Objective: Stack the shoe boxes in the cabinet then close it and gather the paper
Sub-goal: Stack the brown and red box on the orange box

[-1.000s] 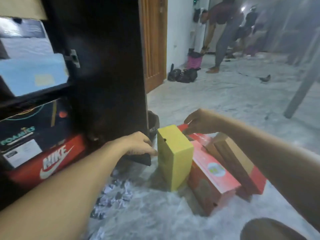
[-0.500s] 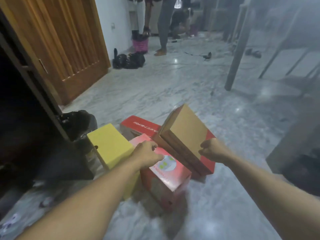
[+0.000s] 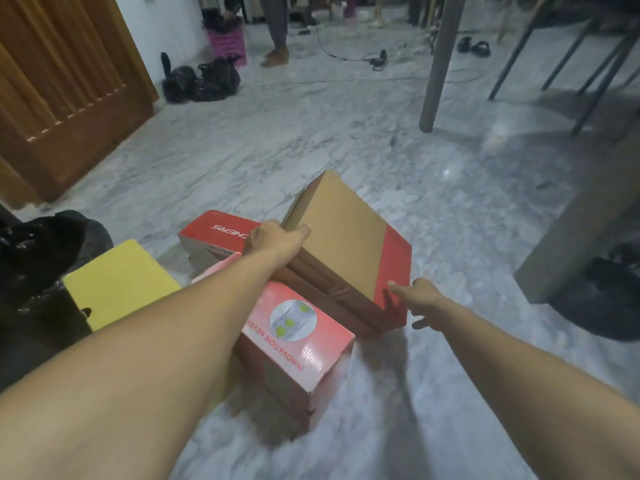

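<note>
Plain tan-and-red box point(image 3: 349, 244) up top, a red one with white lettering point(image 3: 214, 228) behind it. Yellow box point(image 3: 121, 282) beside a pinkish-red printed box point(image 3: 298, 337), all on grey-white marbled floor point(image 3: 311, 133).

Clutter on the grey marbled stone floor point(image 3: 346, 140)

Far beyond the grip: brown panelled wooden door point(image 3: 69, 81) at left, black plastic bags point(image 3: 201, 81), pink plastic basket point(image 3: 228, 43), a standing person's leg point(image 3: 277, 29), grey table leg point(image 3: 438, 60), black sandals point(image 3: 474, 46).
</note>
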Demonstrator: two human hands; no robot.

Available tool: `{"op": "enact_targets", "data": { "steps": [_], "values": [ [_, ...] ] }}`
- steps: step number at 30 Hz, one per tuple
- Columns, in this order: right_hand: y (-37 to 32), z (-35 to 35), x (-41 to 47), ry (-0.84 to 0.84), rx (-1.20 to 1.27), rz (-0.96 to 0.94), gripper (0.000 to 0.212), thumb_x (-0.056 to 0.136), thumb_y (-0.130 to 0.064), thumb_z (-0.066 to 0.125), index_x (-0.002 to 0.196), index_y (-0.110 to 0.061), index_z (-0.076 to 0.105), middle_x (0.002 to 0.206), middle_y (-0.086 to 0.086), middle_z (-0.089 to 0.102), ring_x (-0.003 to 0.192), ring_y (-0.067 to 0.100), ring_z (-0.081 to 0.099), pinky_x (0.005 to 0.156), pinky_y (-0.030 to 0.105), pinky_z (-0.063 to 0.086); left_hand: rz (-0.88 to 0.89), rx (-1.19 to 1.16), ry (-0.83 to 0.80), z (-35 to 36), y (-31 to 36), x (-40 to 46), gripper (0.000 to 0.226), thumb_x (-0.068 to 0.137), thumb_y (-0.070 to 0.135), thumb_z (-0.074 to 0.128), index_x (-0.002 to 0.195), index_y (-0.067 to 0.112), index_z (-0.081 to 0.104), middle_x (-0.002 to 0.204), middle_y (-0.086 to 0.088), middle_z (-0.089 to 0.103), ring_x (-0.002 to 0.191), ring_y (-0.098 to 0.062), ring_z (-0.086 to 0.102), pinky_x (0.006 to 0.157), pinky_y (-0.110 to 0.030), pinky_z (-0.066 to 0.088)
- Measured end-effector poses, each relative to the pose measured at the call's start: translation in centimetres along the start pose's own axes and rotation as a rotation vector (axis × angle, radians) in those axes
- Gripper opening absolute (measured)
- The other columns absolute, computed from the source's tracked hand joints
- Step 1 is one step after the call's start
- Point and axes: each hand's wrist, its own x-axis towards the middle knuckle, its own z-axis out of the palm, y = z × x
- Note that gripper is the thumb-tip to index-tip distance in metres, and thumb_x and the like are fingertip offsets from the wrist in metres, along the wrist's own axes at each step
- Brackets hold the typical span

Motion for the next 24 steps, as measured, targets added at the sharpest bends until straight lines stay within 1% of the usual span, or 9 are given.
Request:
{"op": "enact_targets", "data": {
  "steps": [4,9,12,15,17,19,21,23,24],
  "values": [
    [0.4,0.3,1.5,-0.034,0.155,0.036,0.029,0.087,-0.022,0.071,0.104,-0.002,0.059,0.094,0.014,0.064,0.087,0.029,0.063,0.065,0.038,0.054,-0.025,-0.048,-0.168,0.7,-0.7,1.0,0.08,0.082,0.054,0.061,0.146,0.012,0.037,0.151,-0.007,0.039,0.138,-0.028,0.037,0.113,-0.04,0.031],
    [1.4,-0.8,1.0,-0.138,0.266,0.147,0.023,0.073,0.008,0.062,0.095,0.001,0.06,0.091,0.017,0.059,0.082,0.035,0.064,0.075,0.05,0.055,-0.048,-0.106,-0.312,-0.4,-1.6,1.1,0.077,0.072,0.044,0.065,0.142,0.023,0.043,0.143,0.001,0.05,0.128,-0.022,0.049,0.105,-0.036,0.037],
    [0.9,-1.4,-0.2,-0.105,0.511,0.157,0.031,0.065,-0.003,0.053,0.095,-0.01,0.056,0.105,0.014,0.053,0.085,0.034,0.059,0.071,0.058,0.052,-0.001,-0.129,-0.359,-1.2,-2.6,0.6,0.068,0.078,0.02,0.066,0.142,0.024,0.043,0.132,-0.001,0.058,0.115,-0.021,0.057,0.1,-0.035,0.043],
    [-0.1,-2.8,-1.8,-0.01,0.792,0.151,0.018,0.073,-0.021,0.049,0.088,-0.013,0.055,0.097,0.01,0.053,0.085,0.031,0.055,0.075,0.066,0.047,0.061,-0.237,-0.332,-1.4,-3.3,-0.6,0.079,0.077,-0.008,0.06,0.145,0.023,0.033,0.125,0.002,0.054,0.111,-0.021,0.055,0.095,-0.035,0.048],
    [-0.4,-4.2,-2.4,0.007,0.916,0.166,0.04,0.084,-0.046,0.047,0.09,-0.008,0.057,0.095,0.01,0.059,0.088,0.035,0.06,0.079,0.076,0.04,0.084,-0.313,-0.274,-2.1,-3.2,-1.8,0.081,0.074,-0.016,0.055,0.141,0.023,0.034,0.123,0.004,0.051,0.112,-0.021,0.052,0.089,-0.034,0.048],
    [-0.6,-5.8,-3.1,-0.026,0.927,0.195,0.081,0.077,-0.079,0.042,0.099,-0.003,0.058,0.102,0.017,0.062,0.096,0.043,0.063,0.079,0.083,0.034,0.075,-0.434,-0.238,-3.2,-2.6,-2.9,0.056,0.065,-0.002,0.057,0.116,0.02,0.05,0.109,0.0,0.059,0.098,-0.021,0.054,0.077,-0.032,0.044],
    [-0.8,-7.3,-4.1,-0.097,0.894,0.204,0.099,0.061,-0.09,0.05,0.106,-0.002,0.058,0.108,0.021,0.062,0.101,0.047,0.063,0.078,0.086,0.031,0.025,-0.571,-0.232,-4.6,-1.5,-4.2,0.013,0.064,0.022,0.058,0.076,0.019,0.056,0.077,-0.001,0.06,0.074,-0.019,0.049,0.067,-0.032,0.034],
    [-1.1,-8.6,-5.0,-0.179,0.864,0.172,0.096,0.057,-0.08,0.064,0.114,-0.003,0.057,0.114,0.019,0.063,0.103,0.048,0.063,0.079,0.087,0.029,-0.011,-0.612,-0.27,-6.1,-0.8,-5.2,0.043,0.086,0.053,0.047,0.059,0.021,0.059,0.069,0.0,0.062,0.068,-0.017,0.049,0.066,-0.032,0.031],
    [-1.2,-9.1,-5.6,-0.219,0.85,0.145,0.091,0.059,-0.073,0.067,0.118,-0.004,0.057,0.116,0.019,0.063,0.104,0.049,0.063,0.08,0.087,0.029,-0.031,-0.611,-0.285,-6.6,-1.0,-5.2,0.061,0.085,0.072,0.037,0.065,0.022,0.066,0.079,-0.003,0.066,0.072,-0.018,0.055,0.069,-0.032,0.035]
  ]
}}
